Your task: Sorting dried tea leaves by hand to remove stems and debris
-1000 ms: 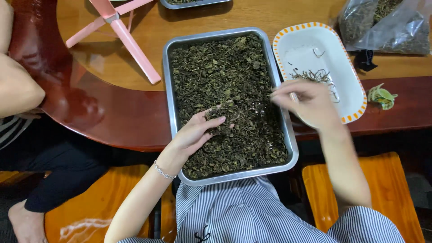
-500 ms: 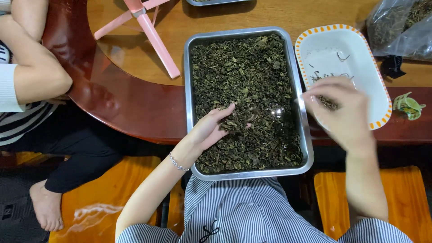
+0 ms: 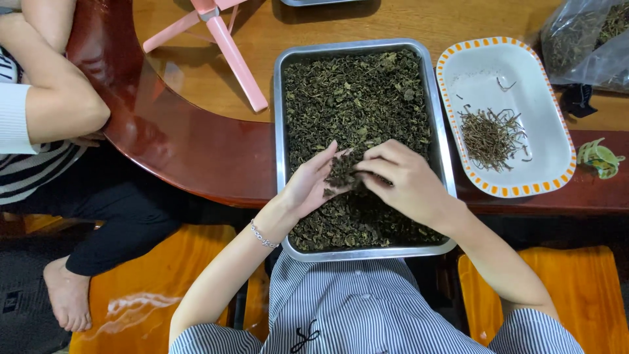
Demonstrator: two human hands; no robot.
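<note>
Left hand [image 3: 308, 187], right hand [image 3: 406, 180] meet over dried leaves [image 3: 357, 105] in steel tray [image 3: 280, 131].

Both hands, left hand [image 3: 308, 187] and right hand [image 3: 403, 180], meet in the tray [image 3: 280, 131] of dried leaves [image 3: 357, 98]. Right of the right hand: dish [image 3: 517, 72] holding stems [image 3: 491, 134]. Beyond it: bag [image 3: 586, 39].

A clear plastic bag [image 3: 590, 39] of dried stems lies top right.
</note>
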